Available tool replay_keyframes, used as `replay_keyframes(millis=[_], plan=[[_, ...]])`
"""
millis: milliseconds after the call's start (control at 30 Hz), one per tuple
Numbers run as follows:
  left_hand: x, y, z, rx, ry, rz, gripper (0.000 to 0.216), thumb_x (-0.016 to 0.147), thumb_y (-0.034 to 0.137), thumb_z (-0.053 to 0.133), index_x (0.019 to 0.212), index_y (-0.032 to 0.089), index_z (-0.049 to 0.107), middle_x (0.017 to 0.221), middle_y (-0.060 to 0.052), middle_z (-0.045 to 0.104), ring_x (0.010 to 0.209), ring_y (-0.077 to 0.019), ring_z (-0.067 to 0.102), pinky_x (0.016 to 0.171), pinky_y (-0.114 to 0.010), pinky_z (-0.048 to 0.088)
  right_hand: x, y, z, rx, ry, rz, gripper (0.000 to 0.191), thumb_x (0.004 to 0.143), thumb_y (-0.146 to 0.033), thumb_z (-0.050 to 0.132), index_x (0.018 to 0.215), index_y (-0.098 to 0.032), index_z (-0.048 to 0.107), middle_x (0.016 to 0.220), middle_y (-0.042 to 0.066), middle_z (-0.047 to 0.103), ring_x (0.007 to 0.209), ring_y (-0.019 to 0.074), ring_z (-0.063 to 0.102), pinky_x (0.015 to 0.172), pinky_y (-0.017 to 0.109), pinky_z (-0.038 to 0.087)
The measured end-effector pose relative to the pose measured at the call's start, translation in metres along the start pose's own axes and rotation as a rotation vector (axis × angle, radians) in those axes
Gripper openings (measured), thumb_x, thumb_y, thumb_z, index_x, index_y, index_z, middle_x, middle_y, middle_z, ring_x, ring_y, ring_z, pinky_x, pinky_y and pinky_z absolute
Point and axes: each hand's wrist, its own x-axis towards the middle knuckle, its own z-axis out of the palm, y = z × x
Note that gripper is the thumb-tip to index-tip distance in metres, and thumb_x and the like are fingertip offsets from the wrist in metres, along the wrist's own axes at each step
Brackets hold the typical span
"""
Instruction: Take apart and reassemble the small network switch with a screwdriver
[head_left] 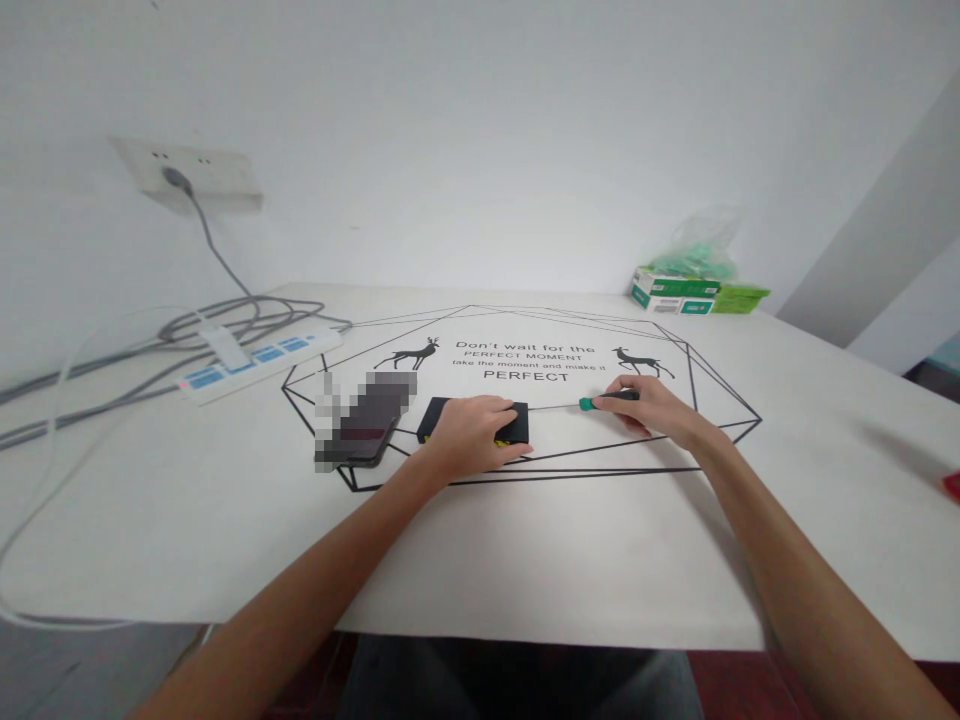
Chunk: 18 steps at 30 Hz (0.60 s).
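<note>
My left hand (472, 430) lies closed over a small black box (442, 413) with a bit of yellow showing under the fingers, pressing it onto the white table (480, 560). My right hand (649, 403) grips the black and green handle of a screwdriver (600, 401). Its thin shaft runs level to the left and its tip reaches the box's right side. Both forearms reach in from the near edge.
A dark phone (367, 432) lies just left of the box. A white power strip (255, 362) with grey cables sits at the far left, fed from a wall socket (187, 172). Green and white boxes (694, 291) stand at the far right. A red object (952, 486) peeks in at the right edge.
</note>
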Motion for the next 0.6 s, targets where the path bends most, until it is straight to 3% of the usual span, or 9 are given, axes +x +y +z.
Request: replay_keyframes(millis=[100, 200, 300, 433, 600], plan=[[-0.004, 0.005, 0.011, 0.048, 0.082, 0.017, 0.045, 0.090, 0.055, 0.055, 0.093, 0.014, 0.072, 0.107, -0.015, 0.074, 0.098, -0.0289, 0.070, 0.073, -0.037, 0.056, 0.001, 0.001, -0.001, -0.113, 0.030, -0.020, 0.051, 0.073, -0.065, 0.071, 0.060, -0.017, 0.056, 0.038, -0.005, 0.041, 0.036, 0.0069, 0.034, 0.040, 0.023, 0.023], [-0.007, 0.007, 0.022, 0.099, 0.241, 0.064, 0.043, 0.092, 0.052, 0.054, 0.098, 0.013, 0.072, 0.107, -0.014, 0.075, 0.104, -0.0293, 0.070, 0.075, -0.035, 0.058, 0.003, 0.001, 0.001, -0.201, 0.076, -0.033, 0.058, 0.077, -0.070, 0.063, 0.053, -0.017, 0.053, 0.036, -0.006, 0.033, 0.036, 0.0061, 0.031, 0.041, 0.024, 0.023], [-0.009, 0.006, 0.026, 0.115, 0.348, 0.102, 0.041, 0.091, 0.050, 0.057, 0.097, 0.012, 0.072, 0.105, -0.013, 0.075, 0.102, -0.0287, 0.071, 0.074, -0.034, 0.060, 0.003, 0.001, 0.003, -0.185, 0.092, -0.033, 0.055, 0.078, -0.070, 0.060, 0.062, -0.018, 0.054, 0.039, -0.008, 0.032, 0.037, 0.0066, 0.030, 0.040, 0.024, 0.023], [-0.012, -0.001, 0.025, 0.079, 0.349, 0.128, 0.039, 0.088, 0.047, 0.063, 0.103, 0.012, 0.072, 0.111, -0.013, 0.075, 0.103, -0.0291, 0.071, 0.080, -0.037, 0.061, 0.003, 0.002, 0.002, -0.105, 0.011, 0.029, 0.046, 0.071, -0.058, 0.076, 0.092, -0.022, 0.057, 0.040, -0.010, 0.041, 0.038, 0.0093, 0.036, 0.040, 0.023, 0.027], [-0.015, -0.009, 0.021, 0.020, 0.317, 0.155, 0.038, 0.088, 0.045, 0.064, 0.108, 0.013, 0.072, 0.116, -0.012, 0.073, 0.107, -0.0280, 0.070, 0.089, -0.039, 0.060, 0.002, 0.005, -0.004, -0.029, -0.058, -0.012, 0.043, 0.071, -0.057, 0.076, 0.081, -0.020, 0.055, 0.041, -0.007, 0.046, 0.038, 0.0081, 0.037, 0.041, 0.023, 0.027]])
